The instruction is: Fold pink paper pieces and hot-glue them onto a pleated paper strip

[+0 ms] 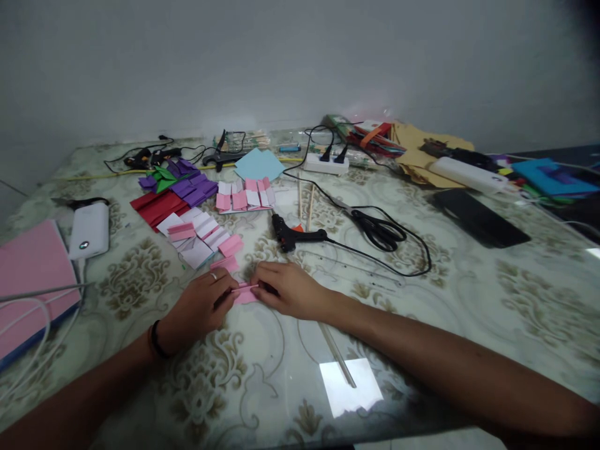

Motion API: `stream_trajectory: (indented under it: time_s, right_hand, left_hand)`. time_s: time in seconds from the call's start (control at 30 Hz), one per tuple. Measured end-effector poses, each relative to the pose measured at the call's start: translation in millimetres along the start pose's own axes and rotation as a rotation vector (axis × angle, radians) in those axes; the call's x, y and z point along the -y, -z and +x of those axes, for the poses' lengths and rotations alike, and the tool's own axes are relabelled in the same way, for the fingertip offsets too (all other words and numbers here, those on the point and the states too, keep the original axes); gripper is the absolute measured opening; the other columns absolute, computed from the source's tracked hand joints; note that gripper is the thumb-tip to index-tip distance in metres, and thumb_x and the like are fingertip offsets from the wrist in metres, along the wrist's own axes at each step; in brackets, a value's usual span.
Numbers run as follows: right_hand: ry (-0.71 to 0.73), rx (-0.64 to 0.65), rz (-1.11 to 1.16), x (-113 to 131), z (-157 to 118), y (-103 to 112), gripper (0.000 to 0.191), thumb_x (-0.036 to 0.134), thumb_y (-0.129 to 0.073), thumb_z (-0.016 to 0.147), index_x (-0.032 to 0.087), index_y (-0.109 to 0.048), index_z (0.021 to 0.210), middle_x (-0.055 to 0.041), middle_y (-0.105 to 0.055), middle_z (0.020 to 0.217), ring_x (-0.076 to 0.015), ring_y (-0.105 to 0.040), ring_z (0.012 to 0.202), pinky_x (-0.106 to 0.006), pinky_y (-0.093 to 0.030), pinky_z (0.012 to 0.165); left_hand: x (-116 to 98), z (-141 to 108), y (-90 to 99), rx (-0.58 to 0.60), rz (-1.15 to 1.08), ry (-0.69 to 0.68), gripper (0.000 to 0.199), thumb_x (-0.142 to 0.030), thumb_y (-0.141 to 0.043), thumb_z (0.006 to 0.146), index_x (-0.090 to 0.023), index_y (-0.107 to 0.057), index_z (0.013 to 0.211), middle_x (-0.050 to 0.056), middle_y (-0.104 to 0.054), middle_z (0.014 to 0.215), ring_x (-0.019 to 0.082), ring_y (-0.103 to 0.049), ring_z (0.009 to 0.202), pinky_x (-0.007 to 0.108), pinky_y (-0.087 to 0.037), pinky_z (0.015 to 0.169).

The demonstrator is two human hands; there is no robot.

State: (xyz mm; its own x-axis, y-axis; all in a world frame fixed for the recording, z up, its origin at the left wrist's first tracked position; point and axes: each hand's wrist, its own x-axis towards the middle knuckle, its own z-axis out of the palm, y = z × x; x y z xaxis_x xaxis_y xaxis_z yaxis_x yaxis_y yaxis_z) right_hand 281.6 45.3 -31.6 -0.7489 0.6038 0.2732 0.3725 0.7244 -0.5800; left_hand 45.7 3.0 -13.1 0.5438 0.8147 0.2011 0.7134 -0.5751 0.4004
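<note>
Left hand [201,306] and right hand [290,290] pinch opposite ends of folded pink paper [246,296], between them at the floral surface [272,387]. Black glue gun [284,236] lies just beyond right hand; scissors [370,225] farther right. Pink-and-white paper pieces [206,230] sit beyond left hand.

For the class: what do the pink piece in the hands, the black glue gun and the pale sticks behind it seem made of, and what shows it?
Pink piece: likely matte paper, by its thin edge and fold.
Glue gun: probably hard plastic, low sheen, by its moulded shape.
Sticks: wood or bamboo, seemingly unvarnished, by their pale tan colour.
</note>
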Motion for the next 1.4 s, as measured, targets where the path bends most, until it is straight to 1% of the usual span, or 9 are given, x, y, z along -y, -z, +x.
stream_trajectory:
  time_s: [0.5,0.67,0.93,1.13,1.4]
  right_hand:
    - [-0.001,0.008,0.001,0.8,0.4,1.0,0.009,0.022,-0.054,0.097,0.017,-0.062,0.097,-0.002,-0.063,0.088,-0.0121,-0.057,0.077,-0.023,-0.039,0.069]
    - [0.008,-0.004,-0.004,-0.1,0.5,-0.2,0.009,0.022,-0.055,0.097,0.017,-0.062,0.096,-0.0017,-0.063,0.087,-0.0117,-0.056,0.076,-0.023,-0.038,0.069]
    - [0.013,-0.01,-0.007,-0.5,-0.3,-0.4,0.01,0.023,-0.054,0.097,0.017,-0.062,0.096,-0.002,-0.064,0.087,-0.012,-0.056,0.076,-0.023,-0.038,0.069]
    - [0.004,-0.006,0.0,0.3,-0.5,0.6,0.01,0.023,-0.053,0.098,0.018,-0.061,0.097,-0.0021,-0.064,0.088,-0.0123,-0.056,0.077,-0.023,-0.038,0.069]
    - [-0.001,0.005,0.005,0.0,-0.5,0.2,0.009,0.021,-0.053,0.097,0.018,-0.06,0.097,-0.0023,-0.064,0.089,-0.0125,-0.056,0.078,-0.023,-0.039,0.071]
  left_hand:
    - [-1.6,0.1,1.8,0.021,-0.038,0.048,0.012,-0.018,-0.053,0.096,-0.018,-0.062,0.089,0.001,-0.065,0.087,0.013,-0.06,0.081,0.025,-0.046,0.075]
    - [-1.7,1.1,2.9,0.033,-0.028,0.036,0.011,-0.017,-0.053,0.095,-0.018,-0.061,0.088,0.001,-0.064,0.086,0.014,-0.059,0.08,0.026,-0.046,0.073]
    - [-0.8,0.1,2.3,0.021,-0.013,0.024,0.009,-0.016,-0.055,0.094,-0.019,-0.06,0.088,0.001,-0.063,0.083,0.014,-0.058,0.077,0.026,-0.046,0.073]
    - [-2.7,1.4,4.4,0.031,-0.015,0.029,0.011,-0.017,-0.054,0.095,-0.018,-0.06,0.086,0.001,-0.064,0.084,0.014,-0.059,0.078,0.026,-0.046,0.073]
    - [-0.4,0.0,2.2,0.017,-0.042,0.023,0.012,-0.018,-0.053,0.096,-0.018,-0.06,0.087,0.001,-0.065,0.086,0.014,-0.061,0.08,0.026,-0.046,0.074]
